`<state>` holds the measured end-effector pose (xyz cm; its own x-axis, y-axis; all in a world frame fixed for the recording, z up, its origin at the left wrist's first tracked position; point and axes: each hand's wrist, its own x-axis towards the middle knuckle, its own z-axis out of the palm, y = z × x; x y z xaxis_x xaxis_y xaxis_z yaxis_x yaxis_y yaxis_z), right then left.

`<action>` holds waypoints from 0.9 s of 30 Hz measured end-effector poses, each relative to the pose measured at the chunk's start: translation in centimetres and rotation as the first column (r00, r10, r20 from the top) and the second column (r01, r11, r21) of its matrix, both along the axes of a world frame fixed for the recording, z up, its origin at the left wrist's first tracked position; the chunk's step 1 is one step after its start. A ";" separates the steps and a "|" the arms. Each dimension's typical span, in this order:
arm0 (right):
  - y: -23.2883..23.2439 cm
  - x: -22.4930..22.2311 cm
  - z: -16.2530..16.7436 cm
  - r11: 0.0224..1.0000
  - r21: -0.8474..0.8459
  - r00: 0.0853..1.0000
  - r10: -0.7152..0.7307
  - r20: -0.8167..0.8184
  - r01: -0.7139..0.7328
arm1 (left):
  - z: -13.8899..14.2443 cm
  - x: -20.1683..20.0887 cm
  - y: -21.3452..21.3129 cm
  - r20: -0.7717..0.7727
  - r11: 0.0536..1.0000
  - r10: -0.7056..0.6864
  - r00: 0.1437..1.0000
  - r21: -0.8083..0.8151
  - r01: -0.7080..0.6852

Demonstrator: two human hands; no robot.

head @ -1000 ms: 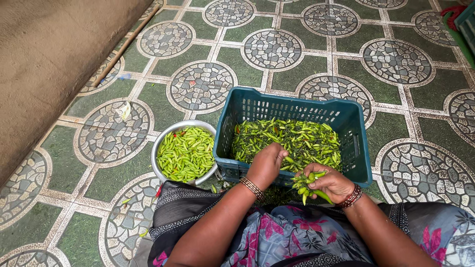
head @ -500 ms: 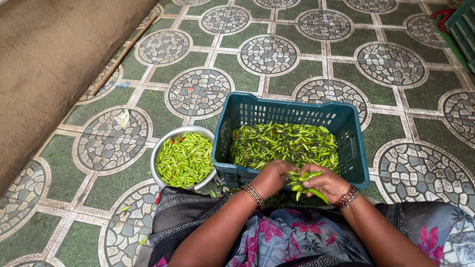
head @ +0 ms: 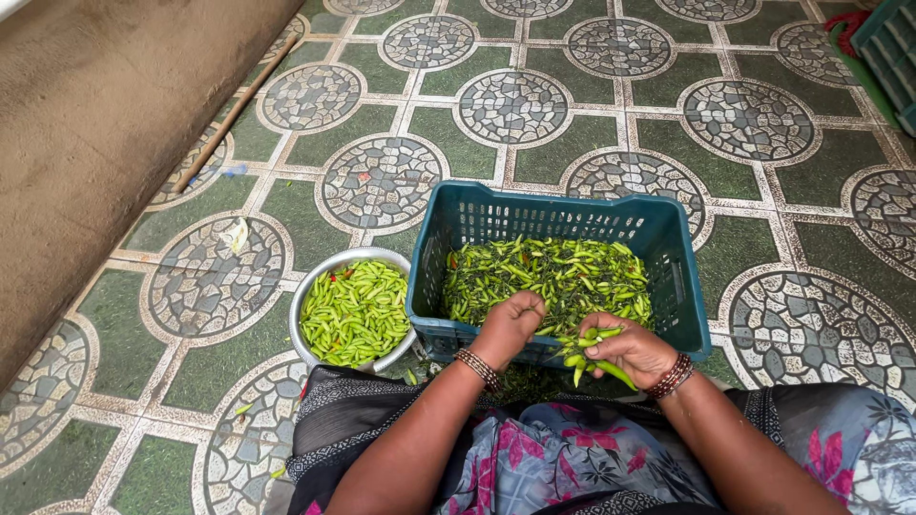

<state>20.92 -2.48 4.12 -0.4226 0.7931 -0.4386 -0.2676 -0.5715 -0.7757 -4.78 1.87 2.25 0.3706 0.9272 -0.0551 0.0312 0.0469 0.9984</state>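
A teal plastic crate [head: 668, 238] on the tiled floor holds a heap of green chillies [head: 549, 277]. My left hand [head: 510, 326] is at the crate's near rim, fingers closed on a chilli from the heap. Beside it my right hand [head: 630, 351] grips a bunch of green chillies [head: 590, 358] just over the same rim. To the crate's left stands a round metal bowl [head: 310, 291] filled with lighter green chillies [head: 355, 312]. Both wrists wear bangles.
I sit on the floor with a floral cloth [head: 572, 458] over my lap. A brown wall [head: 86, 124] runs along the left, with a stick [head: 229, 114] lying at its foot. Another teal crate [head: 892, 48] shows at the top right corner.
My left hand has drawn back from inside the crate to its near rim. The right hand keeps its bunch of chillies and has barely shifted.
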 end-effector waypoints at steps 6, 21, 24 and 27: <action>0.0 0.7 0.0 0.999 0.030 1.000 0.009 -0.012 -0.009 | -1.9 -1.8 0.8 -0.669 0.899 -0.070 0.740 0.279 0.337; -0.5 -1.4 0.4 0.998 0.053 0.999 -0.026 0.034 0.025 | 4.9 0.4 -3.4 -0.249 0.907 -0.091 0.964 0.378 0.183; -0.5 -1.5 0.5 0.999 0.050 0.999 -0.008 0.033 0.006 | 6.0 -0.2 -3.5 -0.342 0.909 -0.042 0.939 0.376 0.178; -0.3 -1.7 0.5 1.000 0.029 1.000 0.011 0.021 -0.011 | 7.1 -0.4 -3.7 -0.404 0.914 0.021 0.914 0.379 0.147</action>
